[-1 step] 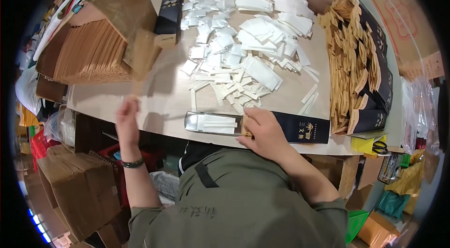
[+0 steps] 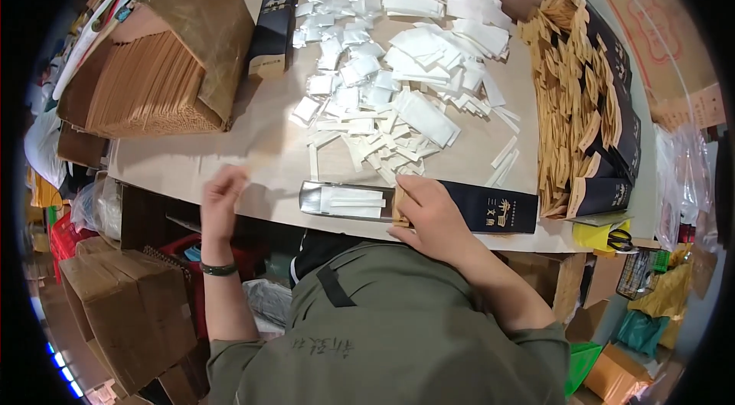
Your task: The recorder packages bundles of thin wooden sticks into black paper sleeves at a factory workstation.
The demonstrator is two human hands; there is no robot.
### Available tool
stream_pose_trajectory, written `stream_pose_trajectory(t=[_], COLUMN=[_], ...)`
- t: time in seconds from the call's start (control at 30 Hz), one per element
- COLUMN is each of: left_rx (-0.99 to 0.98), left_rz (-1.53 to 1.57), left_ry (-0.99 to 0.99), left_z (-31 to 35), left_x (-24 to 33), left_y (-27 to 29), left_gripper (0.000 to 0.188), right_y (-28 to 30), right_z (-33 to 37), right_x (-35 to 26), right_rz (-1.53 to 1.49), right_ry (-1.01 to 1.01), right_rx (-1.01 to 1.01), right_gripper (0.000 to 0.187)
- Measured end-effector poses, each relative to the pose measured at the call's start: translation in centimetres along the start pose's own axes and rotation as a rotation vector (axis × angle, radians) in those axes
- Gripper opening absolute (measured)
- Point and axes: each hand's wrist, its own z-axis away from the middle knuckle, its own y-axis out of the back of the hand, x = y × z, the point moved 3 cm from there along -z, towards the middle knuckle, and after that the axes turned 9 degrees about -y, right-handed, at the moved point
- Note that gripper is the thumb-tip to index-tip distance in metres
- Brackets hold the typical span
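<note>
My right hand [image 2: 431, 210] lies over a navy packet [image 2: 498, 207] near the table's front edge, thumb and fingers gripping its tan-edged mouth. From that mouth, toward the left, a clear plastic sleeve [image 2: 309, 198] sticks out with white strips [image 2: 352, 201] inside. My left hand [image 2: 222, 202] is held at the front edge, left of the sleeve, fingers pinched together. A pale tan flat piece [image 2: 265, 157], smeared by motion, extends up and right from its fingertips. Behind the packet lie loose white strips [image 2: 375, 146], small silvery sachets [image 2: 360, 68] and white flat pouches [image 2: 429, 118].
At the left stands an open carton [image 2: 226, 30] packed with upright brown cardboard pieces [image 2: 142, 87]. Beside it lies a navy box [image 2: 273, 26]. Rows of filled tan and navy packets [image 2: 570, 106] line the right side, with black scissors [image 2: 619, 239] at the near corner.
My left hand has shifted slightly right, and the blurred tan piece has swung away from the carton and lower over the table. My right hand and the packet stay almost in place.
</note>
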Motion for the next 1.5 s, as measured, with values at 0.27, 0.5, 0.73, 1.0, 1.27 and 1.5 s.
stream_pose_trajectory(t=[0.27,0.5,0.73,1.0,1.27,1.5], left_rx=[-0.467,-0.397,-0.518,-0.522,-0.485,-0.849], left_rz=[-0.434,-0.407,-0.224,-0.893,-0.458,0.014], left_ry=[0.232,-0.302,-0.09,-0.719,0.047,-0.293], left_z=[-1.1,1.9,2.8,2.2,-0.5,4.8], left_x=[1.9,4.2,6.0,7.6,7.2,4.9], left_y=[-2.9,-16.3,-20.9,-14.4,-13.8,-22.5], left_gripper=[0.004,0.018,0.036,0.06,0.032,0.046], right_y=[-0.9,-1.9,-1.4,0.1,28.4,4.3], right_z=[0.8,-0.4,0.0,0.2,-4.4,4.0], right_x=[0.8,-0.5,0.2,-2.9,6.9,6.5], right_rz=[0.05,0.066,0.117,-0.041,0.672,0.197], right_ry=[0.026,-0.038,-0.015,0.087,-0.072,0.046], right_rx=[0.013,0.019,0.073,0.285,0.465,-0.208], right_gripper=[0.032,0.036,0.037,0.018,0.017,0.051])
